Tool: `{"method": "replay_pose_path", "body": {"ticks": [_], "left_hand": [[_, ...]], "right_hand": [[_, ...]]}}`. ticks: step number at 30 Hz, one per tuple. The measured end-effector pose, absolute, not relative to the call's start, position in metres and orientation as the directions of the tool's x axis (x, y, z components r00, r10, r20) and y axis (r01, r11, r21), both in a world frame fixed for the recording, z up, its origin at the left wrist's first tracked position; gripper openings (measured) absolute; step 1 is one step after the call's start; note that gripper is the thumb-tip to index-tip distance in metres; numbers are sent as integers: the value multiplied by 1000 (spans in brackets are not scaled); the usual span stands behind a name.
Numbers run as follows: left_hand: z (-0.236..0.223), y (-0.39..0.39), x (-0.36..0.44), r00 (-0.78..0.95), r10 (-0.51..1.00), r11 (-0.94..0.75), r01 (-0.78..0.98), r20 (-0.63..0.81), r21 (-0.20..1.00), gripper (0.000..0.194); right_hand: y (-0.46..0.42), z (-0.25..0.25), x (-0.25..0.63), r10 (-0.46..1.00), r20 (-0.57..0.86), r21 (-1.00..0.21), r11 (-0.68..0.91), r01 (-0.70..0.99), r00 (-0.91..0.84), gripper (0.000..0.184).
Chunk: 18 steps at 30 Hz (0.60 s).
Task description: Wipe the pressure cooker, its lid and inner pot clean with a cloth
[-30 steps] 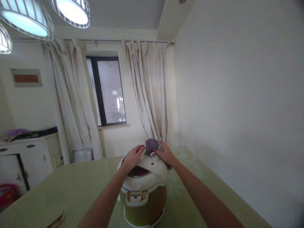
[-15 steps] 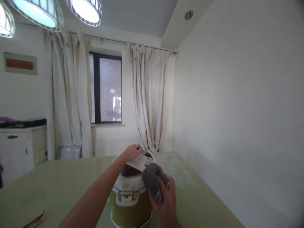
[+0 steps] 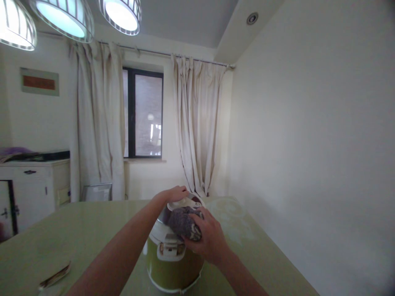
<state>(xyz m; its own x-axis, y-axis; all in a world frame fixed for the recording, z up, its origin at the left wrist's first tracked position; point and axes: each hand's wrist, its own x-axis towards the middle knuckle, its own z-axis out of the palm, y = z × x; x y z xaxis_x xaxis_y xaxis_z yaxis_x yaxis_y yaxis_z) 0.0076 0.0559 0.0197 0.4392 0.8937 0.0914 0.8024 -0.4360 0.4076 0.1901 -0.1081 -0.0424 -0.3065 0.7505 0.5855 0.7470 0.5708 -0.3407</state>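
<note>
A green rice cooker [image 3: 174,274] with a white lid [image 3: 182,202] and a white front latch stands upright on the table before me. Over the far left edge of the lid, my left hand [image 3: 175,194] curls its fingers, gripping the cooker there; the fingertips are partly hidden. Bunched in my right hand [image 3: 210,237] is a dark grey cloth [image 3: 182,222], pressed on the front part of the lid just above the latch. Cloth and hand cover much of the lid's dark top panel.
The cooker rests on a pale green table [image 3: 101,230]. A thin brown-and-white strip [image 3: 55,275] lies at the near left. Beyond are a white cabinet [image 3: 33,185], curtains [image 3: 197,123] and a window; a wall [image 3: 308,144] runs along the right. Lamps hang at upper left.
My right hand has moved the cloth left, from the lid's right side to its front middle. My left hand stays on the far edge. The view has turned slightly left.
</note>
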Motion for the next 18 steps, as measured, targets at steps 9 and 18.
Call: {"method": "replay_pose_path", "body": {"ticks": [9,18], "left_hand": [[21,54,9,520,850,-505,766,78,397,29],[20,48,4,565,823,-513,693,59,506,21]], "right_hand": [[-99,-17,169,734,614,-252,531,809,-291,52],[-104,-12,180,748,514,-226,590,775,-419,57]]}}
